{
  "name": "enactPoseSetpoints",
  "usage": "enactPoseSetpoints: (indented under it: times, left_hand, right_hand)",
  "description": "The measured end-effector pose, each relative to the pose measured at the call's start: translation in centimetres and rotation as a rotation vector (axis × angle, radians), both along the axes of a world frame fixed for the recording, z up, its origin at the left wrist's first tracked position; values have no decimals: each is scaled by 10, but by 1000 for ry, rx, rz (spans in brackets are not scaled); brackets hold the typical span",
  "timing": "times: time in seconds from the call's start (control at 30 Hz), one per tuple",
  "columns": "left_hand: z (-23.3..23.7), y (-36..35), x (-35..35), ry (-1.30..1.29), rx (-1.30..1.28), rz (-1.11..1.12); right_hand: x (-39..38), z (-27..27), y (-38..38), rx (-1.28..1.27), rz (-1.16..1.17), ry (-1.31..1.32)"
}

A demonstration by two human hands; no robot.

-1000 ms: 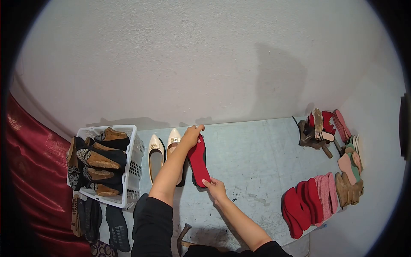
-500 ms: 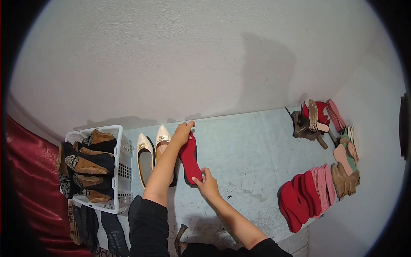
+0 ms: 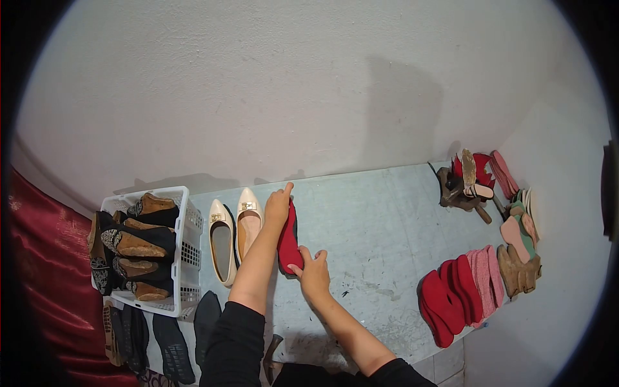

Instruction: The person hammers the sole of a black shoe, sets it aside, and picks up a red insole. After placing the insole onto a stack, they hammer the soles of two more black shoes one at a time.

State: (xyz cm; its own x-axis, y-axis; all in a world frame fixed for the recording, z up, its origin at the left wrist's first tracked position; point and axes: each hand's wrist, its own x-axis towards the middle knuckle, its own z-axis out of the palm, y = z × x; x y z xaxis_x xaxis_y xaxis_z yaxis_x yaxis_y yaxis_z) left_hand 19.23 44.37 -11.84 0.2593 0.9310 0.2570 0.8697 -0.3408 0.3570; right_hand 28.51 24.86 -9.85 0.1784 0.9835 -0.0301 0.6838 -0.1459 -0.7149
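A red insole [image 3: 287, 244] with a dark edge along its side lies lengthwise on the table in front of me. At its far end, my left hand [image 3: 278, 206] is closed around the tip, one finger reaching forward. My right hand [image 3: 314, 273] grips the near end, thumb on the red face and fingers at the right side. Just left of the insole stand two cream pointed flats with metal buckles: the right shoe [image 3: 249, 222], partly behind my left forearm, and the left shoe [image 3: 222, 248].
A white plastic basket [image 3: 182, 258] of dark shoes stands left, with black soles [image 3: 173, 348] below. To the right lie red insoles [image 3: 445, 297], pink insoles [image 3: 485, 277] and brown pieces [image 3: 516, 267]. Tools and scraps [image 3: 461, 190] sit at the back right. A hammer [image 3: 272, 351] lies near me.
The insole has shifted slightly right and tilted, its red face looking narrower. My left arm has moved right, uncovering more of the cream shoes and a black sole. My right-hand fingers have shifted.
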Motion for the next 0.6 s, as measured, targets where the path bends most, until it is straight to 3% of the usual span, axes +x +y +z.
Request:
enactPoseSetpoints:
  times: [0.1, 0.2, 0.27, 0.33, 0.4, 0.5, 0.6]
  left_hand:
    - [0, -10, 3, -47, -63, 53]
    - [12, -27, 6, -125, -122, 142]
    - [11, -46, 5, -291, -79, 113]
    - [8, -74, -3, -431, 122, 15]
    - [27, -128, -9, -485, 26, 59]
    - [17, -208, -21, -635, -98, -41]
    - [28, -280, -32, -662, -297, -111]
  right_hand:
    - [0, -16, 1, -4, -19, 41]
    - [8, -38, -12, 224, 20, 186]
    - [17, -40, -35, 201, -96, 403]
    - [38, -47, -73, 112, -115, 444]
    - [57, -54, -126, 34, -220, 580]
    - [87, -51, -204, -133, -397, 855]
    - [117, -47, -270, -140, -577, 785]
